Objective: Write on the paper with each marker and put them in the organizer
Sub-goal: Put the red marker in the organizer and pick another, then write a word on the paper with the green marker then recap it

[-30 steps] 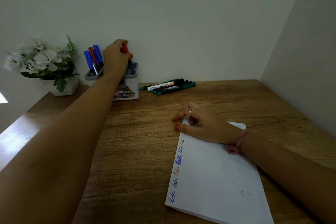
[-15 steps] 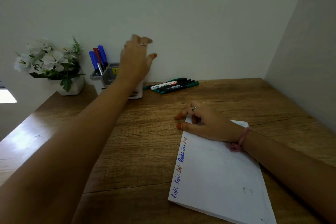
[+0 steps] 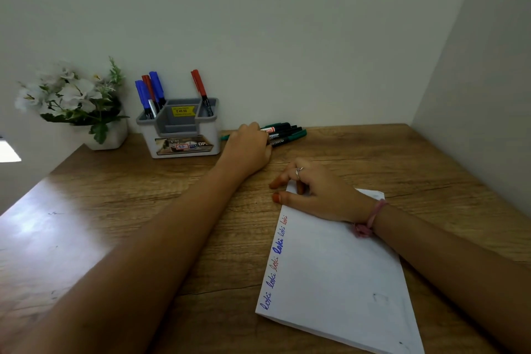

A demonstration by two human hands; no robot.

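A white and grey organizer (image 3: 184, 142) stands at the back of the wooden desk. Its left compartment holds blue and red markers (image 3: 149, 89), and one red marker (image 3: 199, 86) leans in its right compartment. Several green and black markers (image 3: 287, 132) lie in a pile to its right. My left hand (image 3: 248, 146) rests on the left end of that pile, its fingers hidden over the markers. My right hand (image 3: 319, 192) lies on the top corner of the white paper (image 3: 339, 267), fingers loosely spread. Blue and red handwriting runs along the paper's left edge.
A white pot of artificial flowers (image 3: 71, 95) sits left of the organizer in the back corner. Walls close the desk at the back and on the right (image 3: 474, 95). The desk's left edge (image 3: 28, 195) catches bright light.
My left hand let go of the red marker in the organizer's right compartment, lifted away and came down to the right onto the pile of markers. My right hand stayed on the paper.
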